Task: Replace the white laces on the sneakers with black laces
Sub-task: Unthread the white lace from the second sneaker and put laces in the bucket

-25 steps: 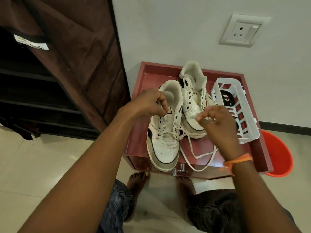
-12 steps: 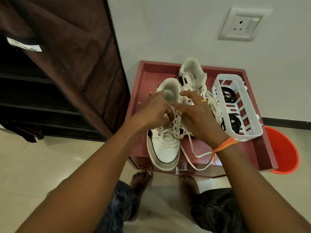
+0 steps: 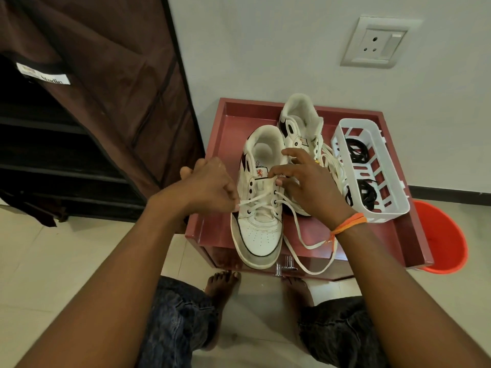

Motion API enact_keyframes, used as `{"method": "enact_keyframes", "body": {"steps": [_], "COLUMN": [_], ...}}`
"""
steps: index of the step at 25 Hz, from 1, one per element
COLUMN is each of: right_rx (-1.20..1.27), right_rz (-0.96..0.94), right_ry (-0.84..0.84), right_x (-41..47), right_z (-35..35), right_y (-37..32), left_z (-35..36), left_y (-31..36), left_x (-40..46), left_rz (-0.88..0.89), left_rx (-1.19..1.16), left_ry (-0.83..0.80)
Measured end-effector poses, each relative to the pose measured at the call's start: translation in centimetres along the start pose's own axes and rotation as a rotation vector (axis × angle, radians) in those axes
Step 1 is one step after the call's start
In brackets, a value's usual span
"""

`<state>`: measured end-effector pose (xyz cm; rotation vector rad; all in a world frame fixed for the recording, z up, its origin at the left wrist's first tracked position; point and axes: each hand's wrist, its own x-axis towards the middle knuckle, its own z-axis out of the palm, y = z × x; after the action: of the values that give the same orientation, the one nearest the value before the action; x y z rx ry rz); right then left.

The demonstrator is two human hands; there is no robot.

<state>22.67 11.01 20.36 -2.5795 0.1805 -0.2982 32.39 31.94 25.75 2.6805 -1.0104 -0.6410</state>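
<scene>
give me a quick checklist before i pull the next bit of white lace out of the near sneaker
1. Left hand pinches the white lace: ok.
2. Right hand is at the upper eyelets: ok.
3. Near sneaker sits flat on the red tray: ok.
4. Top eyelets are already empty: ok.
5. Loose lace end is free of snags: cannot tell.
6. Black laces wait in the white basket: ok.

Hands separating over the near sneaker (image 3: 259, 208)
The left hand (image 3: 204, 187) is drawing a white lace (image 3: 255, 201) leftward off the tongue; the right hand (image 3: 305, 181) is sliding down its right eyelets.
</scene>
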Motion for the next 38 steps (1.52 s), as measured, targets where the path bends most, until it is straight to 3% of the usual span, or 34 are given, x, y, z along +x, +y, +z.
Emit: {"method": "enact_keyframes", "body": {"steps": [4, 7, 12, 16, 19, 22, 25, 30, 32, 36, 38], "right_rx": [0.032, 0.055, 0.056, 0.101, 0.121, 0.145, 0.143, 0.136, 0.148, 0.169, 0.168], "right_rz": [-0.018, -0.022, -0.011, 0.015, 0.022, 0.043, 0.045, 0.048, 0.058, 0.068, 0.07], "right_ry": [0.004, 0.01, 0.009, -0.013, -0.033, -0.048, -0.046, -0.052, -0.059, -0.072, -0.076], "right_x": [0.3, 0.5, 0.4, 0.1, 0.2, 0.4, 0.4, 0.4, 0.3, 0.3, 0.3], "right_z": [0.4, 0.5, 0.3, -0.4, -0.5, -0.6, -0.7, -0.8, -0.9, -1.1, -1.0], "right_y": [0.4, 0.6, 0.6, 0.4, 0.3, 0.1, 0.0, -0.2, -0.1, -0.1, -0.1], "left_z": [0.8, 2.2, 1.8, -1.7, -1.9, -0.5, 1.1, 2.8, 1.3, -1.3, -1.2], "left_y": [2.8, 4.2, 3.9, 0.3, -1.7, 0.0, 2.2, 3.5, 2.8, -0.7, -1.7], "left_x": [1.3, 2.6, 3.1, 1.8, 1.4, 2.0, 3.4, 4.2, 4.1, 3.7, 3.5], "left_rz": [0.164, 0.211, 0.178, -0.055, -0.222, -0.06, 0.182, 0.255, 0.19, -0.078, -0.173], "left_rx": [0.193, 0.3, 0.185, 0.261, 0.288, 0.175, -0.004, -0.011, -0.124, -0.17, -0.153], "left_ry": [0.215, 0.214, 0.179, 0.291, 0.22, 0.284, 0.213, 0.118, 0.188, 0.558, 0.537]}}
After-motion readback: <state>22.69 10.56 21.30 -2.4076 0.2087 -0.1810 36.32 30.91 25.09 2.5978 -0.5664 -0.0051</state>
